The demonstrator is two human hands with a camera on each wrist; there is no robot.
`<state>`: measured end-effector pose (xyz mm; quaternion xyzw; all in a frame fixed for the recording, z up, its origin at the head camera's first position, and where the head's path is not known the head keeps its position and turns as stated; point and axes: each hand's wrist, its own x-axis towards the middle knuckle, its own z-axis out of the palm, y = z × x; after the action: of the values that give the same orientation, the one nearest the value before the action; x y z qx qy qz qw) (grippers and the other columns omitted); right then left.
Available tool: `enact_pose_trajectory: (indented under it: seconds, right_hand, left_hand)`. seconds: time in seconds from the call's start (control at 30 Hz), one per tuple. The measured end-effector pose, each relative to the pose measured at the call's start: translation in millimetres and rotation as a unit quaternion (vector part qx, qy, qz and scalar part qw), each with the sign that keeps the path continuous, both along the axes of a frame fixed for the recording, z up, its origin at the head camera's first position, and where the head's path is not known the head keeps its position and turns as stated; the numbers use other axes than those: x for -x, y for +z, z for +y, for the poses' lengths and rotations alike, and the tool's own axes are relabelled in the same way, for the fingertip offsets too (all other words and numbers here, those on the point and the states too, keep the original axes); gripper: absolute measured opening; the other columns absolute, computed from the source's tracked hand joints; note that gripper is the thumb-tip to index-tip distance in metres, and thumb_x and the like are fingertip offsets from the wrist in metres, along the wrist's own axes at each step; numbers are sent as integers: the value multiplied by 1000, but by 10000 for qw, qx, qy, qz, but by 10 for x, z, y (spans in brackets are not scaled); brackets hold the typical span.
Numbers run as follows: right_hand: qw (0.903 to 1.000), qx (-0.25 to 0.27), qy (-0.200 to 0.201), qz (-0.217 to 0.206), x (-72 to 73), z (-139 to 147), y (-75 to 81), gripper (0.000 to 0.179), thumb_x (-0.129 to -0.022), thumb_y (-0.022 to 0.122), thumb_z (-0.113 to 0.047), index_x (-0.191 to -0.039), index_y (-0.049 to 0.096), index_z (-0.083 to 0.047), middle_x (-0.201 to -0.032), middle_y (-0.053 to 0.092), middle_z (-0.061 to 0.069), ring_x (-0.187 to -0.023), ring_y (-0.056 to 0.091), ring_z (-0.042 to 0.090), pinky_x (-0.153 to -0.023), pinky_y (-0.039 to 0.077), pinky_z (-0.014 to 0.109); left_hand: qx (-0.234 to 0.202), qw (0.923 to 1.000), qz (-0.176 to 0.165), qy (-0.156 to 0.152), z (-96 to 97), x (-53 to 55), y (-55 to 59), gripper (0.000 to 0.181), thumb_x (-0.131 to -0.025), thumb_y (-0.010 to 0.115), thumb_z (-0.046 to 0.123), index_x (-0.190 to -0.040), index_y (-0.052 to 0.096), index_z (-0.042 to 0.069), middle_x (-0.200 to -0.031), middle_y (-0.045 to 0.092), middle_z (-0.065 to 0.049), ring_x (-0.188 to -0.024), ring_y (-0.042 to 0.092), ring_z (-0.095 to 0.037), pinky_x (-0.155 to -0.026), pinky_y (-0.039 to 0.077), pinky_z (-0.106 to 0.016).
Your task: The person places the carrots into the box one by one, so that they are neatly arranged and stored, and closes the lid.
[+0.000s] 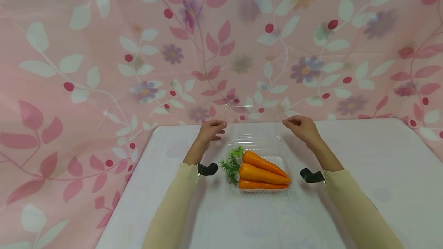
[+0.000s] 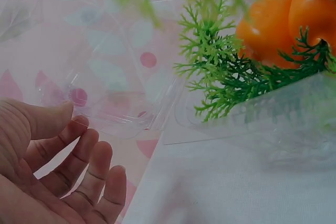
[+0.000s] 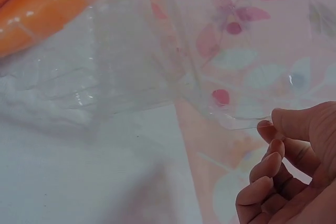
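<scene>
A clear plastic clamshell box [image 1: 293,189] stands on the table with its lid [image 1: 254,140] raised at the back. Three orange carrots [image 1: 264,173] lie in the base, their tips to the right. Their feathery green tops [image 1: 231,166] stick out at the left side. My left hand [image 1: 209,130] pinches the lid's left edge between thumb and index finger, the other fingers loosely bent. At the right edge of the lid, my right hand [image 1: 302,128] pinches the thin plastic rim with thumb and fingertip. Both hands are behind the carrots, apart from them.
The box rests on a white-covered table [image 1: 363,187]. A pink floral cloth [image 1: 221,49] hangs just behind the table's back edge and along the left. Black wrist cameras [image 1: 208,169] sit at both cuffs, beside the box.
</scene>
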<state>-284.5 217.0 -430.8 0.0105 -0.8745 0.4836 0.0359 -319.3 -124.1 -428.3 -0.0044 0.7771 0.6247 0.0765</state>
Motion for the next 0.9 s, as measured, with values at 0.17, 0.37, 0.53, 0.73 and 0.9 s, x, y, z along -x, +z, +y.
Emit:
enact_pose_trajectory:
  seconds: [0.17, 0.37, 0.53, 0.73, 0.9]
  right_hand:
    - [9997, 167, 120, 129, -52, 15, 83, 41, -98, 63, -34, -116, 68, 2, -109, 66, 20, -96, 55, 27, -80, 48, 32]
    - [9982, 301, 240, 463, -121, 20, 177, 31, -96, 67, -25, -111, 70, 3, -97, 66, 18, -84, 53, 24, -66, 46, 21]
    - [9983, 112, 300, 486, -149, 45, 199, 28, -95, 69, -25, -106, 70, 0, -86, 60, 12, -78, 50, 23, -61, 45, 23]
    - [9975, 24, 497, 499, -200, 91, 205, 27, -94, 70, -26, -104, 69, -1, -84, 54, 12, -74, 49, 24, -57, 43, 25]
    - [9960, 19, 690, 575, -257, 114, 218, 24, -93, 71, -25, -102, 69, -2, -82, 53, 12, -70, 49, 21, -55, 42, 25]
  left_hand:
    - [-71, 9998, 200, -26, -11, -35, 33, 28, -95, 68, 22, -116, 70, 3, -116, 66, -17, -99, 65, -27, -82, 56, -44]
    - [-144, 9984, 554, -13, -33, -67, 92, 26, -94, 69, 20, -112, 69, 1, -108, 66, -11, -100, 65, -31, -77, 57, -40]
    - [-178, 9971, 701, -216, -54, -85, 110, 22, -95, 68, 19, -109, 68, 1, -105, 66, -10, -105, 61, -37, -75, 57, -34]
    - [-6, 9951, 856, -501, -99, -125, 158, 23, -95, 68, 18, -110, 68, 0, -102, 66, -11, -94, 63, -24, -77, 56, -37]
    - [365, 9895, 1114, -844, -142, -213, 255, 22, -96, 68, 17, -111, 68, 1, -107, 65, -12, -97, 62, -27, -78, 56, -38]
